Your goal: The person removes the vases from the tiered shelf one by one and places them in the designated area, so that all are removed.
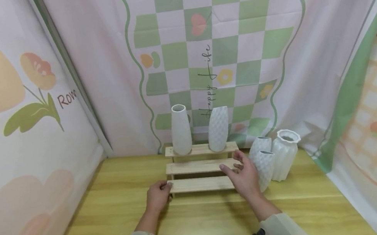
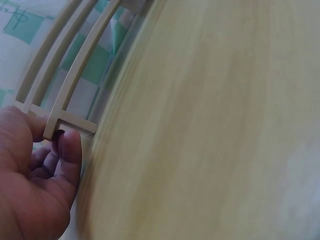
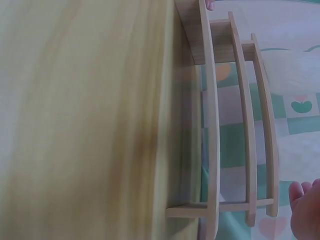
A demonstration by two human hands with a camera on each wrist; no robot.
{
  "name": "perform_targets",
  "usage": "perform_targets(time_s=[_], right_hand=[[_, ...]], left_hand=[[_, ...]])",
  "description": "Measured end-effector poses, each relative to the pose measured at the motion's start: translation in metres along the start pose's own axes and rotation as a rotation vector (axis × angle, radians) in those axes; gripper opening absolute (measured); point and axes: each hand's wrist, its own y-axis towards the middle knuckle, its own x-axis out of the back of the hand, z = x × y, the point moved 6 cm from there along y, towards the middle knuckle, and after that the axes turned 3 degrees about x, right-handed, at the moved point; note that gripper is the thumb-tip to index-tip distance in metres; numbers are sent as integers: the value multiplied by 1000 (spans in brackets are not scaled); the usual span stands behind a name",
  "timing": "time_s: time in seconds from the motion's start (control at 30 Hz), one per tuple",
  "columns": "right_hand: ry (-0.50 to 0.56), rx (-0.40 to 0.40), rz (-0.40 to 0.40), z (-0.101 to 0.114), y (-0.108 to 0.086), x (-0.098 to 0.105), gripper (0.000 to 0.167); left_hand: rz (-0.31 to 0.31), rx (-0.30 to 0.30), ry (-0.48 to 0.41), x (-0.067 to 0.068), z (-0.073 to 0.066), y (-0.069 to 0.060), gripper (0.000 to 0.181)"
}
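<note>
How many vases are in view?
5: smooth vase and textured vase on the top tier of the rack; right of it, front vase, rear vase and wavy-rimmed vase. Others could be hidden.

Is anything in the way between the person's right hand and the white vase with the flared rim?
Yes: in the head view, two textured white vases stand between the right hand and the flared-rim vase.

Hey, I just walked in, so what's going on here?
A person's left hand pinches the left end of a tiered wooden rack at its lowest shelf. Their right hand is by the other end, fingers loose, holding nothing. A smooth white vase and a textured one stand on the top shelf; three more vases stand right of the rack on the table.
</note>
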Motion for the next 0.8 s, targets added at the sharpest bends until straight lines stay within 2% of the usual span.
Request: perform_targets(time_s=[0.27,0.53,0.67,0.8], right_hand=[[-23,-65,25,-3,9,-9,86],[-42,-83,6,-4,20,-18,98],[-49,-122,15,-6,24,-23,106],[-55,-118,30,-4,28,-27,110]], left_hand=[[1,-19,18,1,-2,0,43],[3,-7,10,1,-3,-2,44],[4,-6,5,0,-3,-1,44],[8,-8,4,0,-2,-1,45]])
